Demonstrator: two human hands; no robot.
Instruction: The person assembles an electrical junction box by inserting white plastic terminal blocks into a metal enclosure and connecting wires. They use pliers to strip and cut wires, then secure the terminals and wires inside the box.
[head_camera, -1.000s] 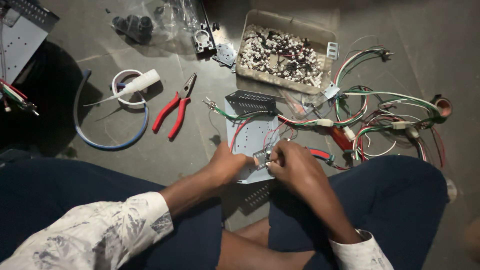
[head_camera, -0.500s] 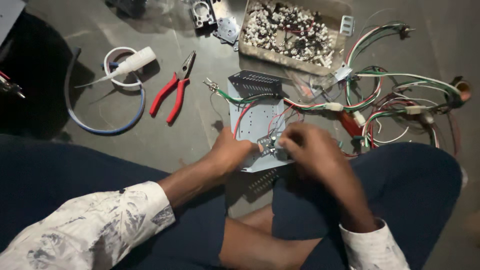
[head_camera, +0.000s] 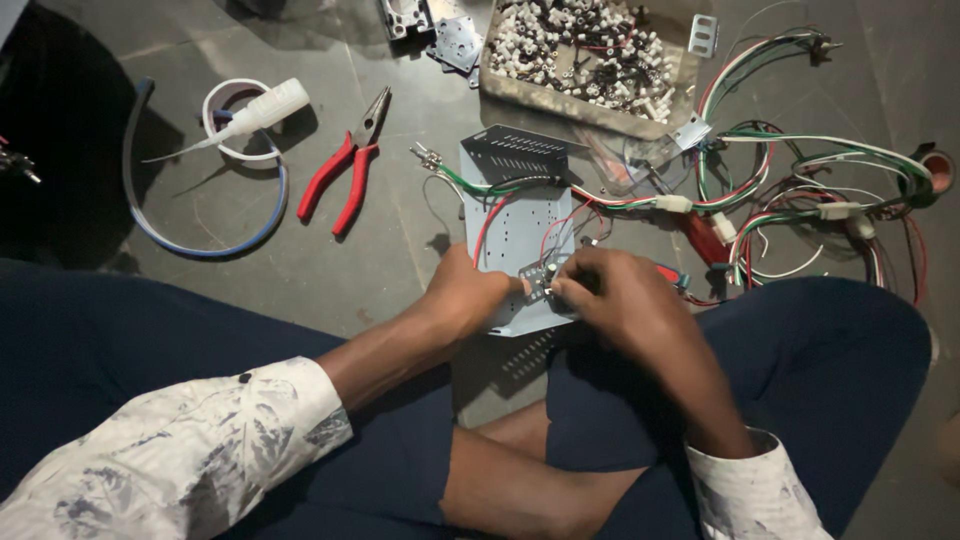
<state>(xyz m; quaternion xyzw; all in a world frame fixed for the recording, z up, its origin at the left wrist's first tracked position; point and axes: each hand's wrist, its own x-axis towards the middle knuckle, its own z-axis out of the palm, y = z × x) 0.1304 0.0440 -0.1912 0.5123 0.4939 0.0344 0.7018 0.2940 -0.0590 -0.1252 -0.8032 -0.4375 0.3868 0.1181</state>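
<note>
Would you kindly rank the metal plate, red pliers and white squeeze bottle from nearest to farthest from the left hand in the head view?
1. Metal plate: touched by the left hand, just ahead of it.
2. Red pliers: on the floor, ahead and to the left.
3. White squeeze bottle: farther left, beyond the pliers.

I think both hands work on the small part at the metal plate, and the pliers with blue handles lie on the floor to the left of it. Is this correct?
Not quite. The head view shows the pliers have red handles, not blue. The rest holds: the left hand and right hand meet at a small part on the metal plate, with the pliers on the floor to its left.
</note>
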